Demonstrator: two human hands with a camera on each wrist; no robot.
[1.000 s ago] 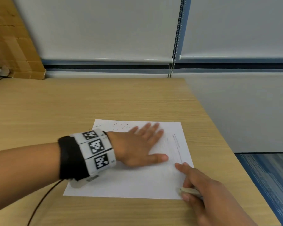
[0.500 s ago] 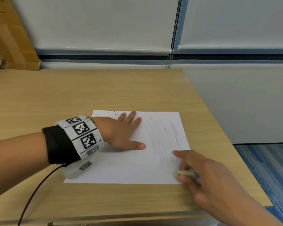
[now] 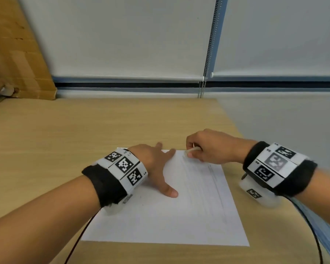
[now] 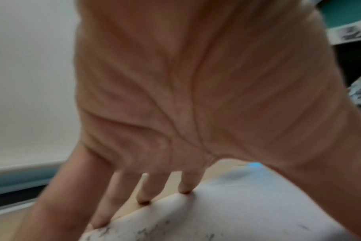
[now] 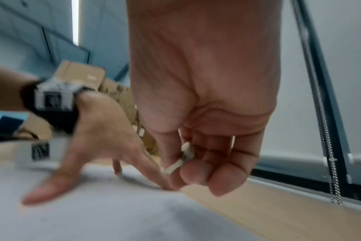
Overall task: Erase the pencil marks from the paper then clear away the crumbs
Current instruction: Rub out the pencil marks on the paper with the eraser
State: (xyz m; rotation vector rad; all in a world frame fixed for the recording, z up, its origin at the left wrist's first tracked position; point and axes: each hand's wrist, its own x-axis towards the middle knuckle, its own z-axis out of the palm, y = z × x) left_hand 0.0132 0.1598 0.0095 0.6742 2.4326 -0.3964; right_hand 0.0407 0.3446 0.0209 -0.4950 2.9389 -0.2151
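1. The paper [image 3: 166, 216] lies flat on the surface [image 3: 46, 140], long axis running from the near edge toward the far edge, faint pencil lines [image 3: 202, 183] along its right side.
2. Its right edge sits close to the surface's right edge; bare wood stretches left and beyond.
3. Left hand [image 3: 154, 164] presses flat, fingers spread.
4. Right hand [image 3: 210, 147] pinches a small eraser [image 3: 191, 149] at the paper's far edge.
5. Dark crumbs [image 4: 146, 231] lie near the left fingertips.

Head looks down; wrist views close, sharing paper [image 3: 166, 221]
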